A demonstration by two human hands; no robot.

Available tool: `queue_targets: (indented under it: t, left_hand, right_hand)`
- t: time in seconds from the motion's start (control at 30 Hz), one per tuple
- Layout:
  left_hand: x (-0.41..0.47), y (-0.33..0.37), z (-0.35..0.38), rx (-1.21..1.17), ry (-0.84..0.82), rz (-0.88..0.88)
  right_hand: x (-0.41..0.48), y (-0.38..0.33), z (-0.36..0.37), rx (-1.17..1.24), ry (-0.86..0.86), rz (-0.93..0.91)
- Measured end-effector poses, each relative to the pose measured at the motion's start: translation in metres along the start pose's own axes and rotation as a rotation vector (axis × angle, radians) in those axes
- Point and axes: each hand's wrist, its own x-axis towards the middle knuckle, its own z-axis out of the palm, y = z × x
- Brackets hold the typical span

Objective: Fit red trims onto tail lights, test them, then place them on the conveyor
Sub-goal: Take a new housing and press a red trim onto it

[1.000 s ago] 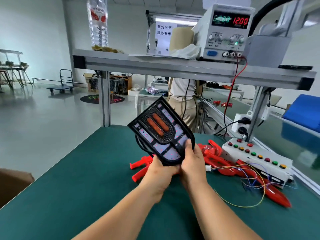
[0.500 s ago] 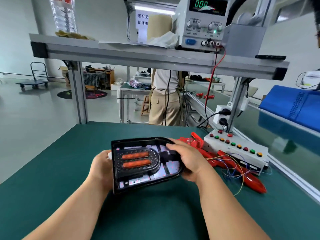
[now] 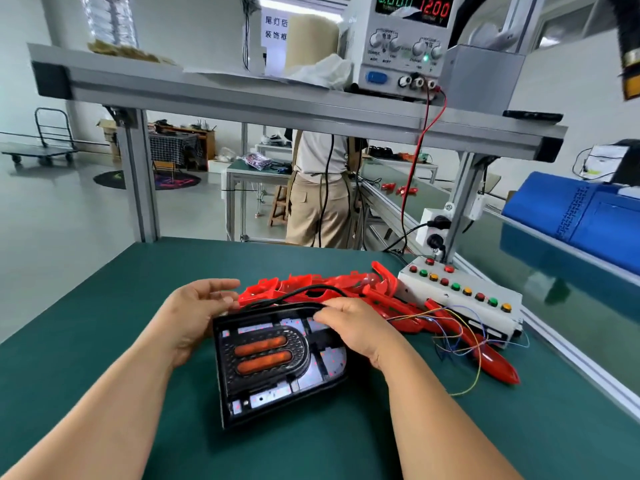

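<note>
From beside the bench, the tail light point(image 3: 277, 362) sits face up on the green mat point(image 3: 104, 341), straight in front of the person and between both forearms, its black housing showing two orange bars inside a honeycombed oval. The right hand point(image 3: 356, 330) comes over the far right part of the lamp, fingers point(image 3: 323, 315) bent down and gripping its upper rim, close to where a black cable point(image 3: 298, 295) arcs up behind the housing. The left hand point(image 3: 197, 313) is at the lamp's far left corner with its fingers loosely spread and nearly straight; the palm lies against or just beside the housing, and I cannot tell whether it actually touches. Just behind the lamp a heap of red trims point(image 3: 311, 284) lies on the mat, and one long pointed red piece point(image 3: 495, 363) stretches away to the right. Thin coloured wires point(image 3: 460, 336) loop over that piece from a white button box point(image 3: 460, 306) studded with red, green and yellow caps. Up on the aluminium shelf point(image 3: 242, 98) a power supply point(image 3: 401, 43) shows green zeros and a red 12.00, with a red lead point(image 3: 414, 157) hanging from it. The conveyor point(image 3: 540, 268) runs along the right side, well apart from the lamp. Another person point(image 3: 318, 195) stands beyond the bench, back turned.
</note>
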Motion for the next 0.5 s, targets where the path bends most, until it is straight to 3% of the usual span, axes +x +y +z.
queue_targets:
  t: [0.1, 0.17, 0.23, 0.4, 0.5]
  left_hand:
    - [0.002, -0.008, 0.014, 0.091, 0.122, 0.163]
    - [0.002, -0.006, 0.019, 0.112, 0.099, 0.211]
    - [-0.001, -0.003, 0.021, 0.194, 0.093, 0.244]
    - [-0.018, 0.008, 0.026, 0.714, 0.220, 0.363]
    - [-0.030, 0.011, 0.032, 0.881, 0.228, 0.323]
  right_hand:
    - [0.001, 0.000, -0.012, -0.340, 0.270, 0.012]
    - [0.002, 0.005, -0.019, -0.493, 0.498, -0.006]
    - [0.004, 0.013, -0.025, -0.646, 0.615, 0.013]
    - [0.006, 0.026, -0.026, -0.819, 0.517, 0.304]
    - [0.009, 0.029, -0.026, -0.803, 0.512, 0.358]
